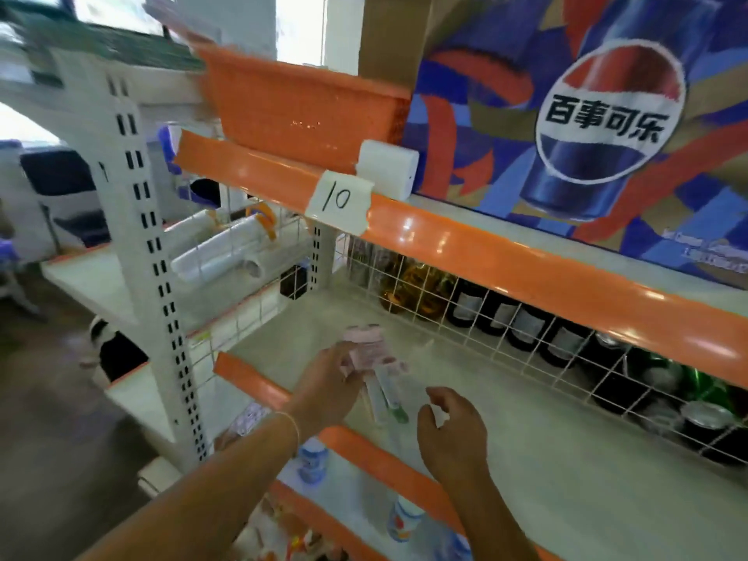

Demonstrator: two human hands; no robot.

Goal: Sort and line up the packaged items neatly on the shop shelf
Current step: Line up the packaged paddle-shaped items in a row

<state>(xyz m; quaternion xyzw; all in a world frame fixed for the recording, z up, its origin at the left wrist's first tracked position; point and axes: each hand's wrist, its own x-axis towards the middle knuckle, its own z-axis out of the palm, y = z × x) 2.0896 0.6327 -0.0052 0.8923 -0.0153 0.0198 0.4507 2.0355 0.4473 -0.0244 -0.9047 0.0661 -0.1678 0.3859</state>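
Note:
My left hand [328,388] grips a bundle of packaged toothbrushes [378,368] with pink card tops, held over the front left part of the pale shelf board [546,439]. The packs point down toward me, and a green handle shows through the clear plastic. My right hand [451,429] hovers just right of the bundle, fingers loosely curled, holding nothing and not touching the packs. The view is motion-blurred.
A wire grid [506,317] backs the shelf, with dark bottles [526,325] and cans behind it. An orange rail with a "10" tag [340,198] runs above, under an orange basket [299,103] and a cola carton [587,115]. Small white bottles [313,459] stand on the shelf below.

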